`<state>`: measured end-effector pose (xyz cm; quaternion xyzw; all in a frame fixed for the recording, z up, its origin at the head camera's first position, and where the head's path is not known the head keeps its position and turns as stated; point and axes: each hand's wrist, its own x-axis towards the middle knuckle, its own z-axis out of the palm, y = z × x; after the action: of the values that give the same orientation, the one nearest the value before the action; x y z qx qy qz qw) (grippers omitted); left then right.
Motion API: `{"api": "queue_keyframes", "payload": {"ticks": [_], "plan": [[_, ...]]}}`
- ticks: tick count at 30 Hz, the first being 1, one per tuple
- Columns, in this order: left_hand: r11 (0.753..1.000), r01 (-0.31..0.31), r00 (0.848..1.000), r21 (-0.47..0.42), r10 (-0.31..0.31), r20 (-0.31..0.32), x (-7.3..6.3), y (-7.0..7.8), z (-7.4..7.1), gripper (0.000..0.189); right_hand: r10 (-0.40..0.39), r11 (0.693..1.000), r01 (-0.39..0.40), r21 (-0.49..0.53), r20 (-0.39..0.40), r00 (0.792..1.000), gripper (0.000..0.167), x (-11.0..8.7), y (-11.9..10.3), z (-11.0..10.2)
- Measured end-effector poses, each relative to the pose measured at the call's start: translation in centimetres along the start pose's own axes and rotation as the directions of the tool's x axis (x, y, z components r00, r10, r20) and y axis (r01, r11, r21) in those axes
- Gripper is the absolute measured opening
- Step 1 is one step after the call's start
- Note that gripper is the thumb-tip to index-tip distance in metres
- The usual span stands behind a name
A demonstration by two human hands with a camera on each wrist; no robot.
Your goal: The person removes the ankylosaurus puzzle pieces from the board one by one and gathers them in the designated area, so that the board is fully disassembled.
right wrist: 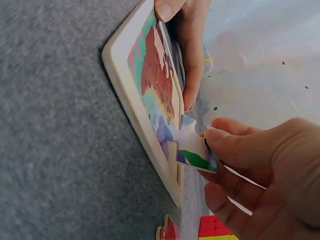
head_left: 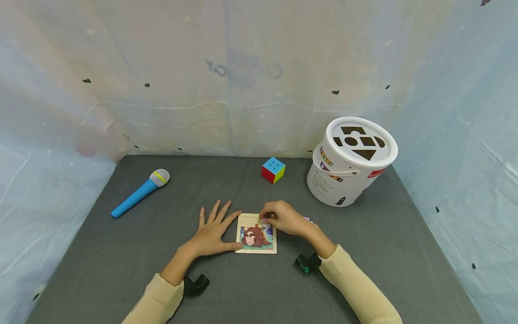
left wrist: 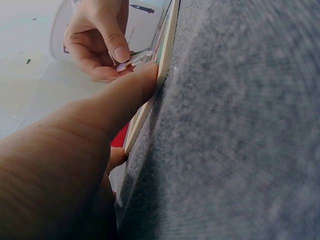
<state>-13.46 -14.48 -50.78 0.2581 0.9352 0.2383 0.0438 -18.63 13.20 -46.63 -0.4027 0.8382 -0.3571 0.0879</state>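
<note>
The person's right hand point(head_left: 285, 218) has its grip on a puzzle piece point(right wrist: 194, 146), pinched between thumb and fingers. The piece juts out from the fingertips, tilted, over the upper right part of a wooden puzzle board point(head_left: 256, 251); it is white with a green and purple patch. Whether its edge touches the board cannot be told. The board lies flat on the grey tabletop point(head_left: 243, 292), below the grip, with a picture of a brown-haired figure partly filled in and bare wood showing along its upper part.

The left hand point(head_left: 210, 234) grasps nothing: its fingers are spread, the thumb resting on the board's left edge and the index fingertip at its upper left corner. A loose red piece point(right wrist: 170, 231) lies near the board. Farther back stand a colored cube point(head_left: 273, 170) and a white bucket point(head_left: 323, 180); a toy microphone point(head_left: 139, 193) lies to the left.
</note>
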Motion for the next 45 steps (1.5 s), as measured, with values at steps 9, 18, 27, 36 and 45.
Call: {"api": "queue_keyframes", "payload": {"ticks": [9,18,27,36,45], "plan": [[1.0,0.005,1.0,0.008,-0.005,0.006,0.0,0.0,0.0,0.095,0.013,0.997,-0.013,0.074,0.003,1.0,0.016,-0.5,0.6,0.1],[1.0,0.002,1.0,0.014,-0.002,0.003,0.0,0.0,0.0,0.095,0.003,0.996,-0.002,0.089,-0.009,1.0,0.013,-0.8,0.3,-0.3],[1.0,-0.004,1.0,-0.001,0.004,-0.002,0.0,0.0,-0.1,0.096,0.045,0.99,-0.041,0.134,-0.028,0.999,0.013,-2.3,0.5,-1.4],[1.0,-0.008,1.0,0.002,0.008,-0.004,0.1,-0.1,0.2,0.096,0.103,0.978,-0.09,0.186,-0.064,0.993,0.014,-5.8,1.7,-4.0],[1.0,-0.008,1.0,-0.011,0.008,-0.005,-0.1,0.1,-0.1,0.095,0.194,0.973,-0.181,0.143,-0.083,0.978,0.014,-10.0,3.6,-6.8]]}}
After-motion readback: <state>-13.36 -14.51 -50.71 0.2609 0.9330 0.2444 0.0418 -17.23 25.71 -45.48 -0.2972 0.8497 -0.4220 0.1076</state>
